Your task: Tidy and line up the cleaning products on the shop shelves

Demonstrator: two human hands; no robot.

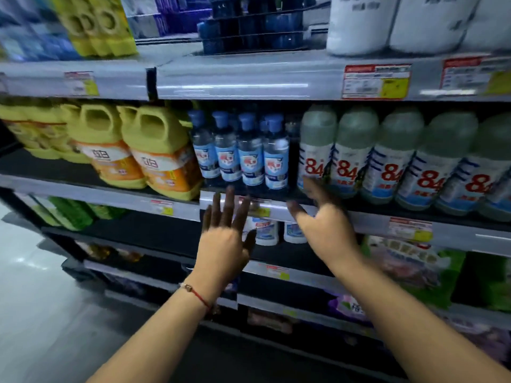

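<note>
My left hand (224, 244) and right hand (326, 230) reach up at frame centre, fingers spread wide, holding nothing. Just above my left fingertips stand the clear blue-capped bottles (240, 153), upright; my right nearly touches the leftmost 84 bottle (315, 150).

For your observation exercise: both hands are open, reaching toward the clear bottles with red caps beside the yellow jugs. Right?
Not quite. The head view shows blue caps on the clear bottles, not red. Both the left hand and right hand are open, beside the yellow jugs.
</note>
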